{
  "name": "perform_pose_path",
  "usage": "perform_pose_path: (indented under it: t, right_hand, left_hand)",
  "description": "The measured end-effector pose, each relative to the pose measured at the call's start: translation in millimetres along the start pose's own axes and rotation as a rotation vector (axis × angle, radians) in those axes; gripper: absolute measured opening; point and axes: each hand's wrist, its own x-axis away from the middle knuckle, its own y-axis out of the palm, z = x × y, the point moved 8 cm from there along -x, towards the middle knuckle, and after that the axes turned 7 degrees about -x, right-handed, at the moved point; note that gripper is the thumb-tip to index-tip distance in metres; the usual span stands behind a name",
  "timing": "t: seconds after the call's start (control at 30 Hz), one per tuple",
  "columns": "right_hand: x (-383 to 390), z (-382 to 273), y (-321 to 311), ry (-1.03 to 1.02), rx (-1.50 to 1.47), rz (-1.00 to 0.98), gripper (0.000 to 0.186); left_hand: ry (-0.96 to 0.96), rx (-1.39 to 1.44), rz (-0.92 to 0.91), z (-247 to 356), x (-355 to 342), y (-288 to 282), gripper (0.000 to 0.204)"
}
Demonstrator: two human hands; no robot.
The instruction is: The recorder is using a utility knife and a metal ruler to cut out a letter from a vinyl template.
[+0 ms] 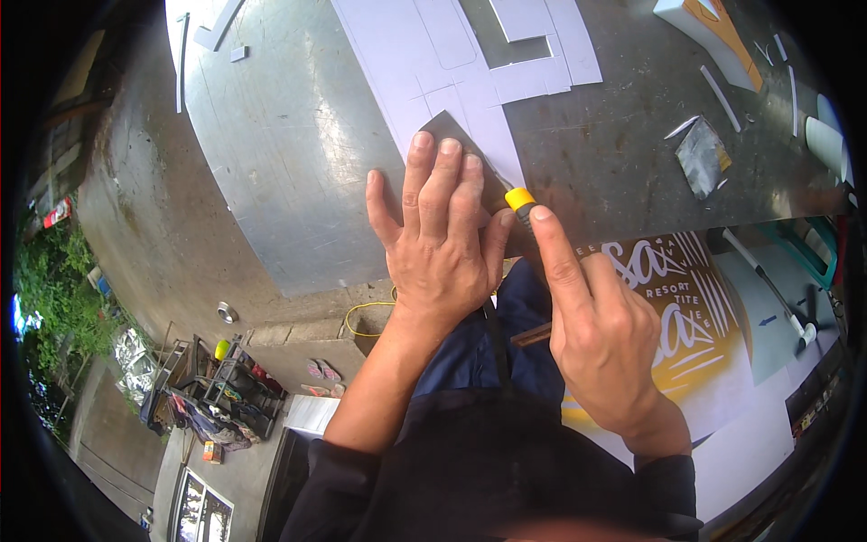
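My left hand point(438, 217) lies spread with its fingers flat on a dark straightedge point(440, 123), pressing it onto a white sheet point(397, 54). The sheet has pencil lines and a rectangular cut-out. A utility knife point(518, 198) with a yellow and black front is in my right hand point(601, 316), whose index finger stretches along it. Its blade meets the sheet beside the straightedge's right edge. The rest of the knife's handle is hidden in my grip.
The metal tabletop point(289, 135) carries thin white offcuts point(720, 98), a crumpled silvery piece point(702, 158) and an orange-and-white block point(713, 36). Below the table's near edge, at right, lies a gold-and-white printed sheet point(713, 361). A yellow cord point(352, 321) hangs near my left forearm.
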Motion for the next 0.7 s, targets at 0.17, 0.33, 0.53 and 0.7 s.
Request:
perform_pose_path:
  t: [0.17, 0.33, 0.53, 0.7]
  right_hand:
    - [10, 0, -1, 0.027, 0.026, -0.063, 0.068]
    - [25, 4, -5, 0.055, 0.037, -0.099, 0.059]
    - [46, 12, -9, 0.076, 0.06, -0.149, 0.062]
    - [70, 36, -30, 0.304, -0.284, 0.053, 0.059]
  left_hand:
    - [0.0, -0.001, -0.01, 1, 0, -1, 0.057]
    - [0.002, 0.004, 0.006, 0, 2, 0, 0.056]
    - [0.027, -0.021, -0.001, 2, 1, 0, 0.052]
    - [0.014, -0.01, 0.003, 1, -1, 0, 0.053]
